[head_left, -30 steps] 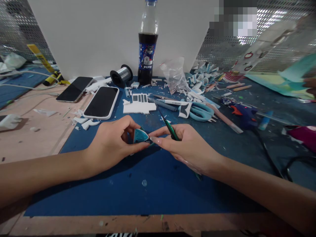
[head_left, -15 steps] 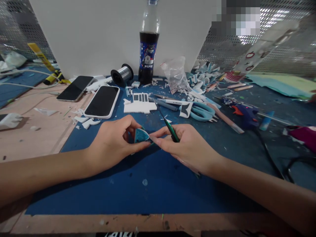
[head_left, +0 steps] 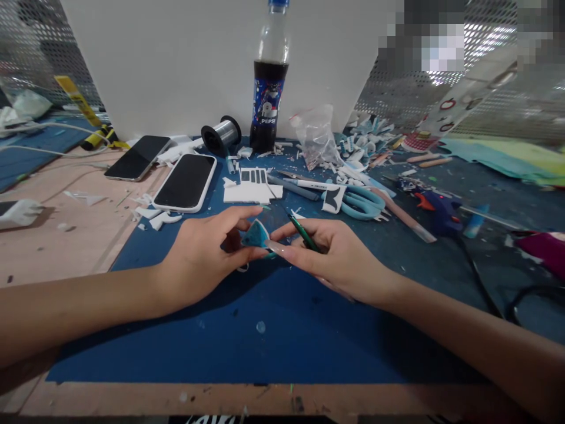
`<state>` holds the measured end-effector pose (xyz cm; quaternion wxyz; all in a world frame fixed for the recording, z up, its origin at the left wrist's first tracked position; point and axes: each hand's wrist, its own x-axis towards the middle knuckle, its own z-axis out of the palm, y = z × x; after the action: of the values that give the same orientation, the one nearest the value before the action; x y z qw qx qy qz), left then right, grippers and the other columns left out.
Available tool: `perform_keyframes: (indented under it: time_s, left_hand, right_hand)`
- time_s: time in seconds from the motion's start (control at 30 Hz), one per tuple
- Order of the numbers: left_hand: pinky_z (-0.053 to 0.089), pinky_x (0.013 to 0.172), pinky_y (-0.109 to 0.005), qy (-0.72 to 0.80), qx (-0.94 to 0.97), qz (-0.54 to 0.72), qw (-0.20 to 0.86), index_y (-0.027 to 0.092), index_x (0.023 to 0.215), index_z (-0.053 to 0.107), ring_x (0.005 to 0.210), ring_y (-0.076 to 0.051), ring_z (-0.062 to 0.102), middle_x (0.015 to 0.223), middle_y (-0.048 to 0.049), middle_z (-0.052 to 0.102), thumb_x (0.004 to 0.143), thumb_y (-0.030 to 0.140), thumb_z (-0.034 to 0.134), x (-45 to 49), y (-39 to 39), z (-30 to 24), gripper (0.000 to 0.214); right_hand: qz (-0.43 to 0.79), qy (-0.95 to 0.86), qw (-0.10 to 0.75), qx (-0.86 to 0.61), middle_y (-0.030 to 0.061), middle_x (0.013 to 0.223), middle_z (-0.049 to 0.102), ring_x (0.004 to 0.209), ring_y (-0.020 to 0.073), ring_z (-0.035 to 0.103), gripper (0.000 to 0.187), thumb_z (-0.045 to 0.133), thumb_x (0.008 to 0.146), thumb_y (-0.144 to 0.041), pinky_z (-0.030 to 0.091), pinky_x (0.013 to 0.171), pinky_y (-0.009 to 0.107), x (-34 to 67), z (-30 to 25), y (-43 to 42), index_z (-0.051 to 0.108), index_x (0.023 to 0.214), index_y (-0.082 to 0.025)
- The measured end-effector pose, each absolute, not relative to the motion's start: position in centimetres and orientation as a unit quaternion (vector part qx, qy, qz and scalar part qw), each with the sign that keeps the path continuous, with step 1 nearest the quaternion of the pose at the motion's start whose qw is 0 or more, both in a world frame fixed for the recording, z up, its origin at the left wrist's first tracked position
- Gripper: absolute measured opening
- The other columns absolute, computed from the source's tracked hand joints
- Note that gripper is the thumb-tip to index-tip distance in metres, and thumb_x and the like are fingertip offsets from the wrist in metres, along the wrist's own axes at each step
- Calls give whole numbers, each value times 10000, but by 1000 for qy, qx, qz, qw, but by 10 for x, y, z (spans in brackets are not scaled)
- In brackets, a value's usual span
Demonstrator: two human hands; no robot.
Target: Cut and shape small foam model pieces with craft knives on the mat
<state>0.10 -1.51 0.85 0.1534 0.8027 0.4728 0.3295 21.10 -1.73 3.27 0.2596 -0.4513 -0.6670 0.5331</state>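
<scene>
My left hand (head_left: pixel 200 256) pinches a small teal foam piece (head_left: pixel 255 236) between thumb and fingers, just above the blue cutting mat (head_left: pixel 247 335). My right hand (head_left: pixel 339 259) meets it from the right, its fingers closed round a thin green craft knife (head_left: pixel 302 232) whose tip points up and left. The right fingertips touch the lower edge of the teal piece.
Two phones (head_left: pixel 185 182) (head_left: pixel 138 158) lie at the back left. A Pepsi bottle (head_left: pixel 268 88), a wire spool (head_left: pixel 220 134), a plastic bag (head_left: pixel 315 138), light-blue scissors (head_left: pixel 359 201), a blue glue gun (head_left: pixel 436 206) and several white foam scraps (head_left: pixel 251 187) crowd the mat's far side.
The teal piece has been turned and tilted up in my left hand, and the left forefinger has stretched out. The knife has dropped lower in my right hand. The view has shifted slightly.
</scene>
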Motion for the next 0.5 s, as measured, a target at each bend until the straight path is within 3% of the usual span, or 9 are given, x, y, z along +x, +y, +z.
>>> perform_keyframes:
  time_s: [0.23, 0.4, 0.5]
  left_hand:
    - [563, 658, -266, 477, 809, 312, 146, 195, 1146, 639, 698, -187, 724, 888, -41, 763, 786, 350, 738, 3, -16, 10, 403]
    - [562, 622, -258, 473, 810, 317, 145, 196, 1081, 666, 743, -195, 730, 867, -26, 760, 786, 266, 726, 2, -16, 11, 309]
    - [594, 722, -284, 462, 805, 334, 165, 196, 1098, 656, 844, -210, 734, 966, -39, 759, 789, 273, 732, 1, -15, 8, 327]
  right_hand:
    - [537, -657, 259, -461, -104, 430, 348, 383, 43, 272, 207, 644, 849, -342, 185, 376, 203, 209, 32, -18, 645, 870, -136]
    - [526, -669, 276, -447, -110, 461, 324, 400, 45, 284, 160, 637, 851, -304, 235, 404, 201, 207, 33, -22, 647, 883, -147]
    - [522, -668, 275, -454, -106, 433, 357, 347, 57, 313, 247, 561, 908, -404, 237, 378, 214, 210, 34, -23, 615, 896, -163]
